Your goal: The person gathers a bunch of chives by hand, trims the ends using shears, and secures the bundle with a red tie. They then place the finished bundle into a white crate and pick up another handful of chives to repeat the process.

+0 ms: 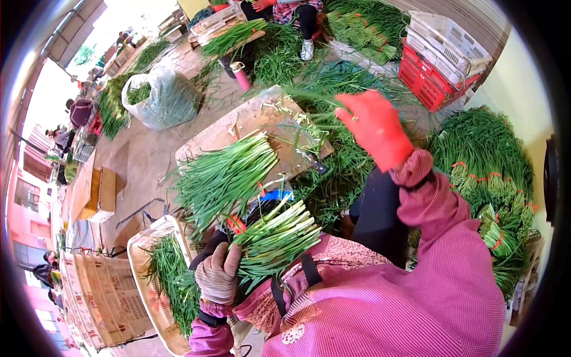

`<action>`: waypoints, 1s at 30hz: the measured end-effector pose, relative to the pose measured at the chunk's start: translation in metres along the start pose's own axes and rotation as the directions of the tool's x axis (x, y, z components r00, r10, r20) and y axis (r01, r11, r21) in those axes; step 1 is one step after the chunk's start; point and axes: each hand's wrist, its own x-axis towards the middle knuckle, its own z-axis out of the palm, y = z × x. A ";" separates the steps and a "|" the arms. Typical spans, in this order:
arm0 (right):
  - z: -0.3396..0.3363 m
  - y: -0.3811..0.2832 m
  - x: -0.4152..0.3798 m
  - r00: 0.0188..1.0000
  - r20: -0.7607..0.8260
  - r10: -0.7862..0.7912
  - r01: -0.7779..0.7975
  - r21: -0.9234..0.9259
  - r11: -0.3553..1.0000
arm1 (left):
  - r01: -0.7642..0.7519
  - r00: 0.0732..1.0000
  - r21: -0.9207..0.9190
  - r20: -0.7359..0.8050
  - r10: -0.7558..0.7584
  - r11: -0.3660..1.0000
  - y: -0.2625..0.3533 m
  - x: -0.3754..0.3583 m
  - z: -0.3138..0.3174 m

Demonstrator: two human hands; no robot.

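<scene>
My left hand [219,273], in a pale grey work glove, is closed around a bunch of green chives [279,238] over my lap, with the white stem ends pointing up and right. My right hand [376,128], in a red glove, is raised over the far right of the board, its fingers pinched on a few loose chive strands [312,95], blurred by motion. A larger pile of chives [229,172] lies on the wooden board [202,134]. On the board's right edge sits a knife [318,165], partly covered by trimmings.
A cream crate [135,253] of chives stands at my left. Banded bundles [491,178] are stacked at right, near red and white crates [425,74]. A plastic bag [163,98], pink bottle [241,76] and cardboard box [95,193] stand on the floor. Another person [306,27] sits ahead.
</scene>
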 end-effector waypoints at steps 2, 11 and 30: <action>0.005 0.012 0.015 0.915 -0.251 -0.316 0.163 -0.486 0.859 | -0.010 1.000 0.001 -0.006 0.010 1.000 -0.001 0.001 0.003; 0.045 -0.083 -0.044 0.476 0.661 -0.580 -0.565 0.735 0.374 | -0.108 0.994 0.015 0.004 0.108 0.994 0.013 0.019 0.003; 0.012 -0.058 -0.083 0.503 0.727 -0.468 -0.620 0.681 0.390 | -0.090 0.993 -0.039 -0.078 0.087 0.995 0.011 0.021 0.004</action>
